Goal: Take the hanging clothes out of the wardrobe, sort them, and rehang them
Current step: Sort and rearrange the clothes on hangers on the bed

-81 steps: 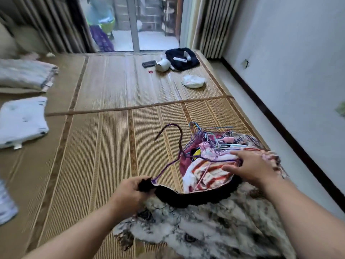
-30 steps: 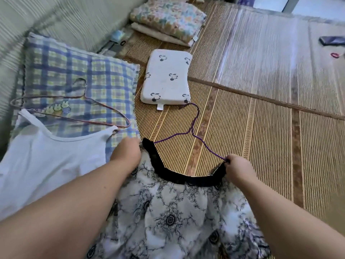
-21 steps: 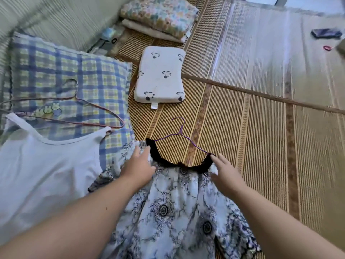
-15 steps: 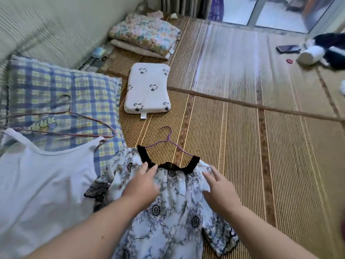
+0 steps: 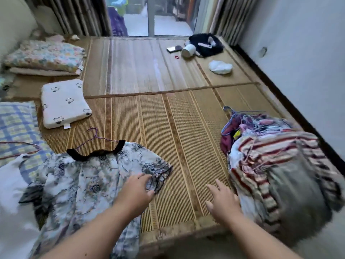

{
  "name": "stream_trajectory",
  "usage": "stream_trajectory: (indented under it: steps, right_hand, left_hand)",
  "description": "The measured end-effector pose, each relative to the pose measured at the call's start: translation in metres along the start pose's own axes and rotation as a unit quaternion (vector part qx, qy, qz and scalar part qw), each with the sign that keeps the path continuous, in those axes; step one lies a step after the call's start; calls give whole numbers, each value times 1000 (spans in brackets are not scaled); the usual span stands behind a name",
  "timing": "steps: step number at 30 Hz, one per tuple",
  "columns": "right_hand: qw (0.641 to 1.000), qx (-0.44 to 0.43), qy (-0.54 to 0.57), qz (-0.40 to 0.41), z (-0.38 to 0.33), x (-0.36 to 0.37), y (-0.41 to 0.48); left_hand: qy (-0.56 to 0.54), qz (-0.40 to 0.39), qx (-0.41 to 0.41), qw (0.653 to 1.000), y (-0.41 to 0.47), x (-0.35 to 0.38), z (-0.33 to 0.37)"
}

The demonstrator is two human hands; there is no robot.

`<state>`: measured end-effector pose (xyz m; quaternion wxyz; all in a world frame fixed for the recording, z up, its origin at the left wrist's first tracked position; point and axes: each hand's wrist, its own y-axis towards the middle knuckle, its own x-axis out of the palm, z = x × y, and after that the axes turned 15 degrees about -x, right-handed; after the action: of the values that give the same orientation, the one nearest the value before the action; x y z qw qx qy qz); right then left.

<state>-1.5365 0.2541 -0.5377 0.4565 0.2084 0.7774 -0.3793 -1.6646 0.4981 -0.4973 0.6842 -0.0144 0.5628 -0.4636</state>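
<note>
Printed dress (image 5: 89, 184) on its purple hanger (image 5: 95, 137) lies flat beneath the left hand (image 5: 136, 192), whose straight fingers (image 5: 142, 178) smooth its sleeve (image 5: 158, 168); the right hand (image 5: 223, 201), spread and empty, reaches toward the clothes pile (image 5: 280, 165) beside it, likely for the next garment.

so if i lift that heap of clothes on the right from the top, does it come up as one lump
Probably not: the pile of clothes is loose soft layers, so it would likely sag and shed pieces. The hangers bunched at its far end look tangled and may snag, dragging neighbours along.
</note>
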Motion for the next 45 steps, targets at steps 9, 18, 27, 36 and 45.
stream_trajectory:
  steps: [9, 18, 27, 36, 45]
  right_hand:
    - [987, 124, 1, 99, 151, -86, -60]
    - [982, 154, 46, 99, 332, -141, 41]
    - [990, 118, 17, 75, 477, -173, 176]
    - [978, 208, 20, 25, 527, -185, 251]
    - [982, 189, -4, 18, 510, -196, 224]
  left_hand:
    - [31, -63, 125, 990, -35, 70, 157]
    - [52, -123, 129, 983, 44, 165, 319]
    - [67, -159, 40, 984, 166, 258, 419]
    - [98, -121, -37, 987, 204, 283, 415]
    - [-127, -80, -12, 989, 199, 255, 417]
